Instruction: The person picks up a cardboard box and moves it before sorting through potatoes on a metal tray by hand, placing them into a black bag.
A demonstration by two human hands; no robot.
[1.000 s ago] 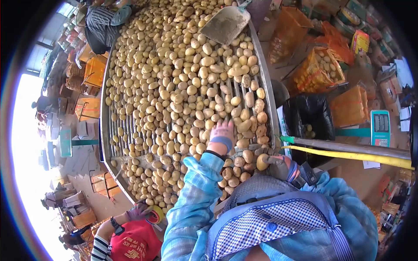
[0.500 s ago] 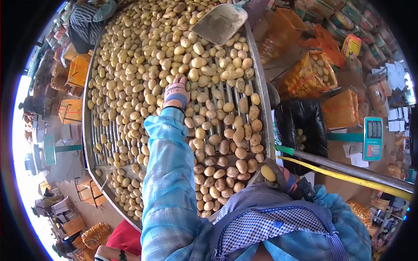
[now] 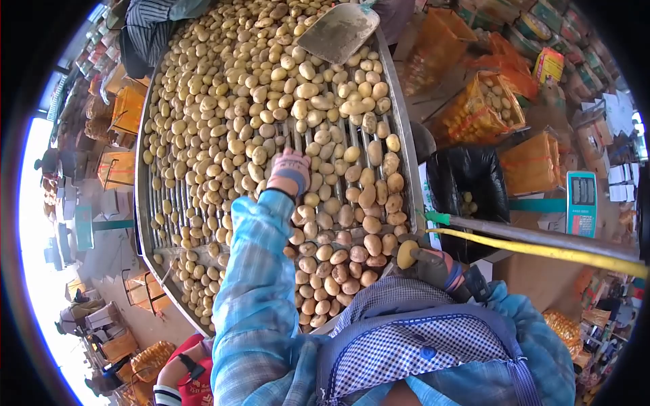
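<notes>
Potatoes [image 3: 223, 122] lie thickly over a slatted metal sorting table [image 3: 296, 140]. My left hand [image 3: 290, 172], with a wrap around its wrist, is low among them near the middle. Its fingers curl downward, and their tips and whatever may be under them are hidden. At the table's near right edge, my right hand [image 3: 437, 267] wears a dark glove or covering and grips a potato [image 3: 407, 254], close to my checked apron. Bare slats show just beyond my left hand.
A metal scoop [image 3: 340, 32] lies on the potatoes at the far right. A metal pole [image 3: 542, 233] and yellow hose [image 3: 528, 252] reach in from the right, near a black-lined bin [image 3: 467, 176]. Another person's arm [image 3: 172, 369] shows lower left.
My left hand has drawn back toward me and slightly right, its fingers going from stretched to curled. Slats now show where potatoes lay. My right hand still holds its potato.
</notes>
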